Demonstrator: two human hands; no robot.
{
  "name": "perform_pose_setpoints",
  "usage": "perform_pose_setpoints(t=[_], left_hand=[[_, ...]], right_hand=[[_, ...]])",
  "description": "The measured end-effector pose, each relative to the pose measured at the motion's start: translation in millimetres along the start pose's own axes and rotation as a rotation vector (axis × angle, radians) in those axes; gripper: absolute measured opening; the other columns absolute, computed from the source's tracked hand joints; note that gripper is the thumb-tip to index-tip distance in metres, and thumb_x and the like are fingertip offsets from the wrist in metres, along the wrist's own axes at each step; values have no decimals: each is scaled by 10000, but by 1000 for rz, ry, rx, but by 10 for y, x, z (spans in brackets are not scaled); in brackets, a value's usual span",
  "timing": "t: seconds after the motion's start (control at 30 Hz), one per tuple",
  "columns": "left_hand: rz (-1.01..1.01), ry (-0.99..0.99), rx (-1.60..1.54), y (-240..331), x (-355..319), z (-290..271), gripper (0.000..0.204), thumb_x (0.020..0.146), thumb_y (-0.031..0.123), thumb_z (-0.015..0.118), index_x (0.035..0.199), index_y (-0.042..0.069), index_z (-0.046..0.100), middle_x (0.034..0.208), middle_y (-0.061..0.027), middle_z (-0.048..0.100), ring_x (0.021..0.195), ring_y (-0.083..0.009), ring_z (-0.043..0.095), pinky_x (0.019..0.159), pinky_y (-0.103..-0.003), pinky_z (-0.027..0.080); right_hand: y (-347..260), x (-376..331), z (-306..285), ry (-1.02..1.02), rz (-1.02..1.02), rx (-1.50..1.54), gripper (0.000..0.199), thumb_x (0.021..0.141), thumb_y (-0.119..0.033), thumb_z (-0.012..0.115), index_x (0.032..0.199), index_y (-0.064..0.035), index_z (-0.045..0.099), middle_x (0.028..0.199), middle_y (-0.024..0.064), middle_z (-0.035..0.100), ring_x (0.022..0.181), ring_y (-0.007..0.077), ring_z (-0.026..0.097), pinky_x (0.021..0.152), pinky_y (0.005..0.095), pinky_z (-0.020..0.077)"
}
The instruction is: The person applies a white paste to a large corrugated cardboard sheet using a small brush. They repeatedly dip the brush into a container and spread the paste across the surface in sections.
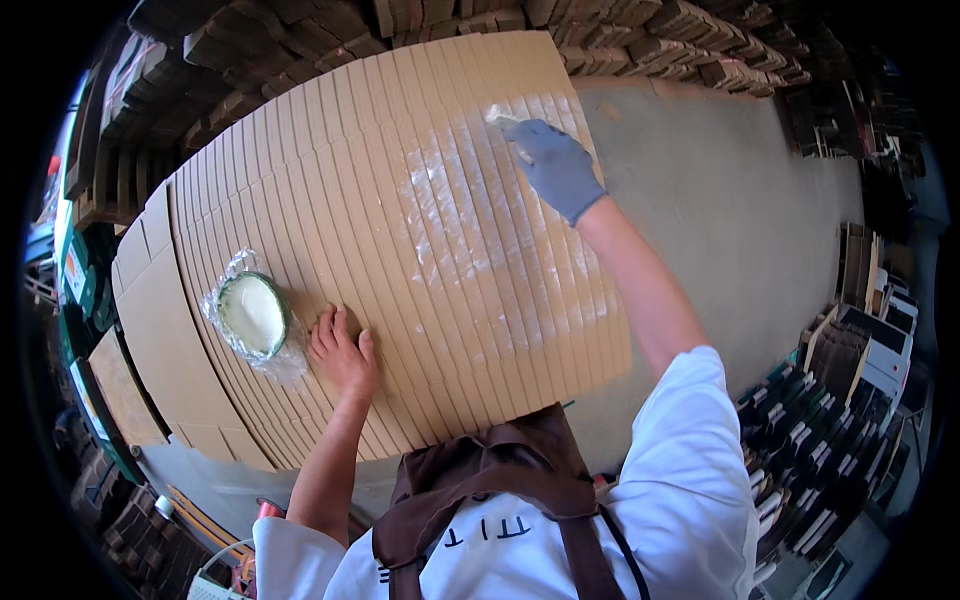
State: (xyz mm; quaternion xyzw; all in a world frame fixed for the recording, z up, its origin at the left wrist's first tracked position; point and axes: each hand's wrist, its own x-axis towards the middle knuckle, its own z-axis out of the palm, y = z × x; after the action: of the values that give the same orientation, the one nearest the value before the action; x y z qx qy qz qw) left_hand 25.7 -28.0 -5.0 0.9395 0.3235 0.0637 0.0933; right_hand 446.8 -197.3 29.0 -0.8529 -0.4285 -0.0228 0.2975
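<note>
Overlapping brown cardboard sheets (330, 210) lie fanned out, their edges forming a row of narrow strips. My left hand (343, 355) is bare and rests on these strips, fingers spread and holding nothing. Just left of it stands a round tub of white paste (252, 315) with a green rim, wrapped in clear crinkled plastic (285, 368). At the far right of the sheets, my right hand (556, 168) wears a grey glove and is closed round a white-tipped brush (499, 117); its handle is mostly hidden. Wet white smears (470, 215) cover the strips below it.
Stacks of folded brown cardboard (690, 45) line the far side. A smooth grey surface (730, 210) extends to the right of the sheets. At the lower right stand many dark, upright pieces in rows (815, 450). A brown apron (500, 460) covers my front at the near edge.
</note>
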Motion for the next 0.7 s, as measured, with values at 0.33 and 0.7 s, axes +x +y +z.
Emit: perform_pose_setpoints(t=[0.33, 0.7], left_hand=[[-5, 1, 7, 71, 23, -24, 507, 900, 282, 559, 1359, 90, 461, 1414, -115, 440, 1302, -345, 360, 1103, -494, 232], [18, 23, 31, 15, -15, 13, 508, 914, 325, 557, 1354, 92, 459, 1416, -106, 435, 1299, -352, 357, 1107, -516, 222]], right_hand=[[371, -847, -665, -104, 380, -66, 253, 893, -249, 569, 1079, -116, 677, 1067, 168, 662, 952, 361, 637, 833, 418, 512], [395, -1356, -829, -62, 602, -44, 244, 883, -246, 588, 1077, -126, 675, 1056, 163, 666, 958, 360, 636, 834, 420, 510]])
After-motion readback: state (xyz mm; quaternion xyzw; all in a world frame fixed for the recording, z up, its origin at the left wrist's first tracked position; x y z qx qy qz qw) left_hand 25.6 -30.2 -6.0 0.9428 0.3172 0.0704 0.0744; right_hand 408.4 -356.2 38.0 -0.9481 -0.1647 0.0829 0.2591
